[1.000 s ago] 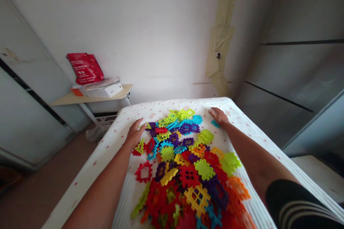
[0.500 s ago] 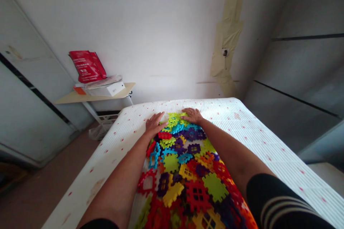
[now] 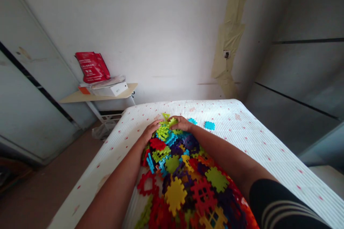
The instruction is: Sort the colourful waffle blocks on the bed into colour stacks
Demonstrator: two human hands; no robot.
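Note:
A heap of flat, notched plastic building blocks (image 3: 176, 191) in red, yellow, green, blue and purple lies between my forearms on the bed. Several have window-like cutouts. At the far end of the heap, my left hand (image 3: 151, 130) curls around its left side, against the green blocks (image 3: 162, 131). My right hand (image 3: 182, 124) bends over the same bunch from the right, its fingertips on a green block. Palms and some fingertips are hidden. A loose green block (image 3: 166, 116) lies just beyond my fingers. Two blue blocks lie right of my right hand, one (image 3: 209, 125) farther out.
White dotted sheeting (image 3: 263, 146) covers the bed, which reaches the wall (image 3: 172, 43). At left, a small table (image 3: 77, 96) bears a red bag (image 3: 92, 67) and a white box (image 3: 114, 88). Grey cabinets (image 3: 303, 64) stand at right.
Both hands have drawn nearer to me and closer together, fingers now curled around the far blocks. The heap's far end is bunched up. Blue blocks now show beyond my right wrist.

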